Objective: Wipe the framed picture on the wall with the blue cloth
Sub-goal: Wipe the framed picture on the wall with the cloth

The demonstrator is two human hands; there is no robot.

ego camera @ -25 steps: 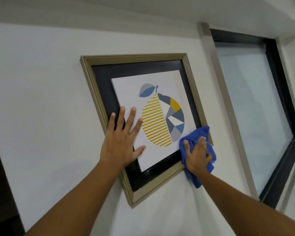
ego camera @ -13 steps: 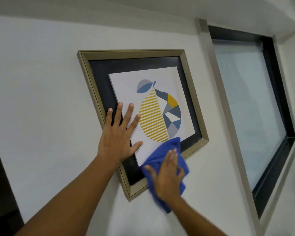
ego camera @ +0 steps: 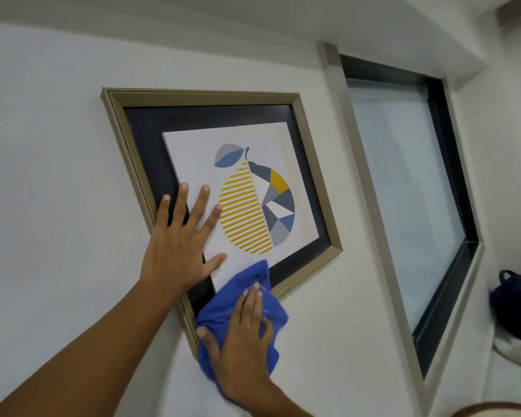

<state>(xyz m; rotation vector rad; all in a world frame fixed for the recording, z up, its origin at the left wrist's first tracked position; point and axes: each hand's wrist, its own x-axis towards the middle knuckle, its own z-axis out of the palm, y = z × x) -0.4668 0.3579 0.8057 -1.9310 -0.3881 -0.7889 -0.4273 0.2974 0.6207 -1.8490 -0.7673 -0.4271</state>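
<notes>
The framed picture hangs on the white wall: a gold frame, a black mat and a white print of a striped yellow pear. My left hand lies flat with fingers spread on the picture's lower left, over the mat and print edge. My right hand presses the blue cloth against the frame's bottom left corner, which the cloth hides. The cloth's upper edge reaches onto the white print.
A window with a dark frame is set in the wall right of the picture. At the far right, a dark blue bag rests over something white. A ceiling beam runs overhead.
My right hand has slid the cloth leftward along the bottom edge, from the lower right corner to the lower left corner. The left hand stays in place. The view shifted right.
</notes>
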